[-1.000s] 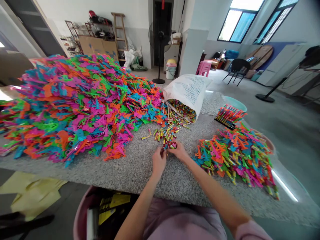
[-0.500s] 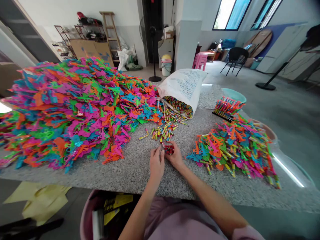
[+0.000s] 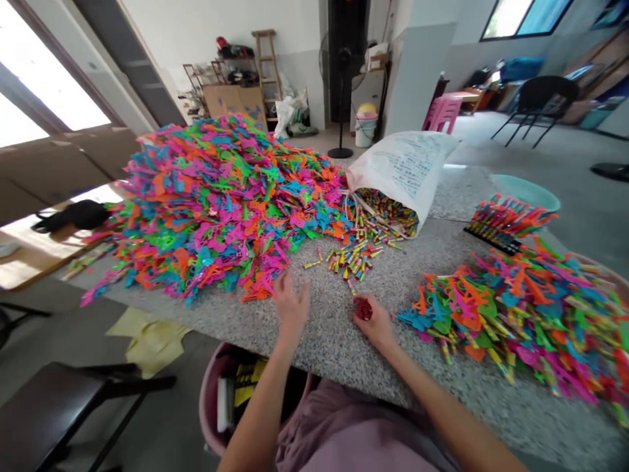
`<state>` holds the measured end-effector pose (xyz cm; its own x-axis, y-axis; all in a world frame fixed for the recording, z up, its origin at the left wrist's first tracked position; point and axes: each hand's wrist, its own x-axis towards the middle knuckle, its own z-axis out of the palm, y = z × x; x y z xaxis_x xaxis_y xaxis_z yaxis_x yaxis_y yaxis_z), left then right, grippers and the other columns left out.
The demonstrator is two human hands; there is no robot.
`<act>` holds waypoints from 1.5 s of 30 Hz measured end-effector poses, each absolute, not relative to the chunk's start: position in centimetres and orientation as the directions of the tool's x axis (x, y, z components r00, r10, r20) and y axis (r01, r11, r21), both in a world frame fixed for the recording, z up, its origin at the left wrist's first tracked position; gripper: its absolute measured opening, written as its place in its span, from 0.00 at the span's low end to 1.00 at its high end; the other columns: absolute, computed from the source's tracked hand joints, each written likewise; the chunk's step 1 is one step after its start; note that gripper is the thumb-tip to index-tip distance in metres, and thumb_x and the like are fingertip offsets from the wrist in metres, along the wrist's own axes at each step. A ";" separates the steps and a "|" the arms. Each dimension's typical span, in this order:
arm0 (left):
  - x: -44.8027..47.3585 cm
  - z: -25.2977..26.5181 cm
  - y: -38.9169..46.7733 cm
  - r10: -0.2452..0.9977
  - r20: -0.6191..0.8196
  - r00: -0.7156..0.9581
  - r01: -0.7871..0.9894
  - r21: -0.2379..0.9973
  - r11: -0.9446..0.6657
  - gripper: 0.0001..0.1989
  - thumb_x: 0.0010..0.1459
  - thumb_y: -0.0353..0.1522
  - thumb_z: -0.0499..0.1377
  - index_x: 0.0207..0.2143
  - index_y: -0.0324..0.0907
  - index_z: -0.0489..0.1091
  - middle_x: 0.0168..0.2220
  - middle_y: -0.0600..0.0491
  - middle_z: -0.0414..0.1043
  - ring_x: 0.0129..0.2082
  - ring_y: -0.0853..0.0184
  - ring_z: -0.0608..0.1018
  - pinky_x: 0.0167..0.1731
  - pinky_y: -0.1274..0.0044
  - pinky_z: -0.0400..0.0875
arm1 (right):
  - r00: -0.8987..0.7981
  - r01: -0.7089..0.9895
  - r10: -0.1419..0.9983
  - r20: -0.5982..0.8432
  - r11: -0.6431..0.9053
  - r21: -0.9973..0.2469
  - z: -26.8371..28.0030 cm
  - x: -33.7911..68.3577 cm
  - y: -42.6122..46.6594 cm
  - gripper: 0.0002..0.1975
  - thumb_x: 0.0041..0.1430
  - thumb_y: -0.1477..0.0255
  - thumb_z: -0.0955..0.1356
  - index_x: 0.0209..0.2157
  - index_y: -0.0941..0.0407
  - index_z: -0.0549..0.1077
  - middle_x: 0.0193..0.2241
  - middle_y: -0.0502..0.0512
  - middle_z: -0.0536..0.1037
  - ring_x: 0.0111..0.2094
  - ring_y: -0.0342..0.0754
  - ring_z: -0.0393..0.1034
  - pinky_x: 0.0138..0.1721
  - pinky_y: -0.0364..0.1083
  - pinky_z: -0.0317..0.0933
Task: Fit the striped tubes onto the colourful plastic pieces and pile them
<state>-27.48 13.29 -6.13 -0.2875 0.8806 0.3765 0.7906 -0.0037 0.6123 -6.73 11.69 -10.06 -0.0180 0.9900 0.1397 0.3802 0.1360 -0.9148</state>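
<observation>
My left hand point(image 3: 291, 305) is at the near edge of a big heap of flat plastic pieces point(image 3: 230, 196) in pink, orange, green and blue. Its thumb and fingers are apart, and I see nothing in it. My right hand point(image 3: 377, 322) rests over the stone table point(image 3: 329, 334), fingers curled round a bundle of small tubes point(image 3: 362, 308) whose dark red ends face me. Just beyond it lie loose yellow-patterned tubes point(image 3: 356, 259), spilling from a white woven sack point(image 3: 405, 167).
To the right lies a pile of tubes joined to plastic pieces point(image 3: 521, 314). Behind it, a black rack point(image 3: 491, 240) holds more in rows. A pink bin point(image 3: 211, 400) stands below the table's front edge, and a dark chair point(image 3: 63, 413) at lower left.
My left hand has parted from my right and moved left to the heap's edge, its fingers opening. The right hand keeps the bundle. The whole view has swung left.
</observation>
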 end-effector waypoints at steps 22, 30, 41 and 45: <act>-22.1 -2.7 10.7 0.974 -0.033 0.225 0.281 0.959 -0.033 0.13 0.49 0.41 0.64 0.31 0.40 0.72 0.29 0.53 0.76 0.30 0.67 0.77 0.32 0.78 0.70 | -0.094 0.190 0.988 0.121 0.137 -0.972 -3.3 -4.6 10.4 0.09 0.47 0.67 0.70 0.31 0.56 0.73 0.25 0.50 0.74 0.26 0.45 0.67 0.29 0.43 0.61; -18.5 -2.5 7.7 0.949 -0.316 -0.002 -0.133 0.940 0.313 0.22 0.40 0.39 0.70 0.34 0.40 0.67 0.27 0.55 0.76 0.25 0.70 0.76 0.28 0.78 0.72 | 0.061 0.065 0.997 -0.038 -0.042 -0.997 -3.4 -2.3 8.1 0.10 0.42 0.70 0.71 0.29 0.56 0.71 0.20 0.46 0.68 0.21 0.41 0.59 0.23 0.41 0.55; -15.6 -1.6 6.9 0.954 -0.300 -0.006 -0.420 0.867 0.270 0.14 0.42 0.38 0.70 0.29 0.39 0.74 0.29 0.54 0.77 0.30 0.72 0.77 0.35 0.79 0.71 | 0.133 0.060 0.991 0.014 0.006 -0.998 -2.7 -1.5 5.4 0.08 0.45 0.70 0.71 0.29 0.57 0.72 0.23 0.46 0.70 0.23 0.41 0.60 0.26 0.41 0.56; -15.1 -1.5 7.3 0.963 -0.265 0.045 -0.177 0.947 0.269 0.17 0.43 0.40 0.69 0.30 0.37 0.72 0.25 0.55 0.75 0.26 0.71 0.75 0.30 0.78 0.72 | 0.182 0.160 0.982 0.055 0.026 -0.987 -1.7 -0.1 4.9 0.08 0.48 0.70 0.70 0.32 0.57 0.73 0.24 0.48 0.73 0.23 0.42 0.63 0.26 0.41 0.58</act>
